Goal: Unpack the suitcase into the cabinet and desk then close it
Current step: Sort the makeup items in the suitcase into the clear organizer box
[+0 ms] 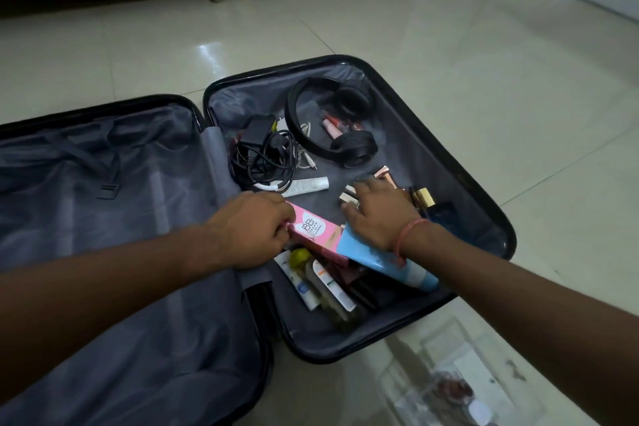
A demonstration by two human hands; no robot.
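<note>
Two hands reach into an open black hard-shell suitcase (460, 162): left hand (256, 228) pinches a pink BB-cream box (316, 230), right hand (378, 214) rests on small cosmetics.

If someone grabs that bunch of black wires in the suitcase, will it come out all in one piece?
Probably not neatly. The tangle of black cables looks loose and floppy, so loops would likely dangle. It is knotted up with a black plug adapter and thin white cords, which may get dragged along. It seems light, so one hand should manage.
</note>
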